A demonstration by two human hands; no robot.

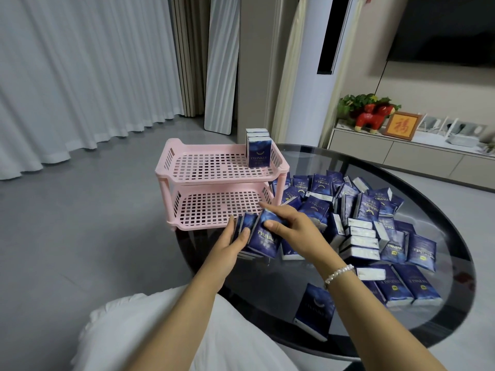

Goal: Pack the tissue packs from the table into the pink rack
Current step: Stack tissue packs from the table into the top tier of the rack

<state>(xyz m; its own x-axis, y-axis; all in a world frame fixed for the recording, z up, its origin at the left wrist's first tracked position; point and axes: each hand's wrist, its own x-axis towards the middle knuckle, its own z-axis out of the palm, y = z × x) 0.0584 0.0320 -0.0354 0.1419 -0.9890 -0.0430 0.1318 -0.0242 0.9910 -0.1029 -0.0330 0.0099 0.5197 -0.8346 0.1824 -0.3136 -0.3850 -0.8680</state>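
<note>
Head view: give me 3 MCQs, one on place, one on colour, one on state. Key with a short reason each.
1. Where do the packs already in the pink rack stand?
A. Upper tier, far right corner
B. Lower tier, left side
C. On the floor beside it

2. What colour are the tissue pack wrappers?
A. Green
B. Dark blue
C. Yellow

3. What are the hands doing?
A. Both hang idle
B. Both hold a bunch of packs between them
C. One lifts the rack

Key:
1 A: the row of upright packs stands in the upper tier's far right corner; the lower tier holds none.
2 B: the loose packs on the glass table are dark blue.
3 B: the left hand and right hand grip the gathered packs in front of the rack.
</note>
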